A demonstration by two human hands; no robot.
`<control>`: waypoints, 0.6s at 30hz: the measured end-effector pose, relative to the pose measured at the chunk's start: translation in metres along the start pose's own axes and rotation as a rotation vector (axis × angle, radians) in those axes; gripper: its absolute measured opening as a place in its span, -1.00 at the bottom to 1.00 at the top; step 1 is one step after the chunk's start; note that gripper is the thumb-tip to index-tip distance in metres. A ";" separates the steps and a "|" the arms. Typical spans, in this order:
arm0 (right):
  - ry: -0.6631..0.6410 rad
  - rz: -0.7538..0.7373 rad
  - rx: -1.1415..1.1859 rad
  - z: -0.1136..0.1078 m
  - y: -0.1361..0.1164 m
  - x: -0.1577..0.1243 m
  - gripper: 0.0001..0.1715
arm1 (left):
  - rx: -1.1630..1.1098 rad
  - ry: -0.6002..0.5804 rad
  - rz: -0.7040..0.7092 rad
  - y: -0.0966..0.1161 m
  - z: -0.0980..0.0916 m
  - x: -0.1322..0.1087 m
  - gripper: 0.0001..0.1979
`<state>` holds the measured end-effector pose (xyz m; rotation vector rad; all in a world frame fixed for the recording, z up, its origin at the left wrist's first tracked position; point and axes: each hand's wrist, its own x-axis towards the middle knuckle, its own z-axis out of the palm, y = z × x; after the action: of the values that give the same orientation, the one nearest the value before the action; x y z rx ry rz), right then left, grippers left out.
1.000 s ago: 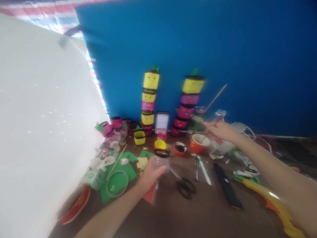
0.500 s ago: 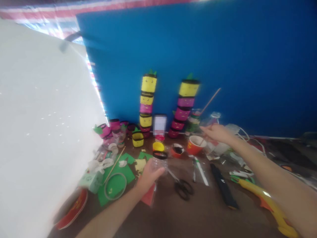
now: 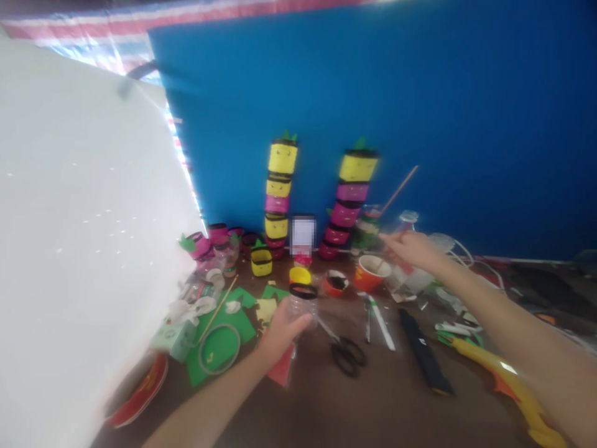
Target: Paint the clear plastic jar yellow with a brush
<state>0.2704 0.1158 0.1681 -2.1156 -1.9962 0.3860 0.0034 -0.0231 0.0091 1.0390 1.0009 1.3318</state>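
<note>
My left hand (image 3: 282, 333) is wrapped round a clear plastic cup (image 3: 303, 306) with a black rim, held upright above the table. The fingers of my right hand (image 3: 408, 249) are pinched together just above the right side of a red paper cup (image 3: 368, 277) with a pale inside. Something thin and blurred shows between those fingertips and the paper cup's mouth; what it is I cannot tell. Black-handled scissors (image 3: 347, 356) lie below the plastic cup. Behind my left hand are a yellow ring-shaped piece (image 3: 300, 275) and a small red cup with dark contents (image 3: 334, 283).
Two leaning stacks of yellow and pink cups (image 3: 281, 158) (image 3: 358, 167) stand against a blue board (image 3: 261, 81). Green sheets (image 3: 228, 317) and a clear ring lie left. On the right are a white marker (image 3: 382, 323), a dark pouch (image 3: 423, 351) and a yellow glue gun (image 3: 508, 379).
The whole view has shifted slightly, so things sit a little further right. Both hands keep nearly the same places and grips.
</note>
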 end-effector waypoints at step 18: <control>-0.001 0.009 0.037 0.004 0.003 0.007 -0.48 | 0.035 -0.039 -0.042 0.008 -0.003 -0.002 -0.56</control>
<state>0.2727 0.1221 0.1633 -2.1032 -1.9651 0.4222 -0.0014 -0.0251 0.0164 1.0614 1.0144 1.2592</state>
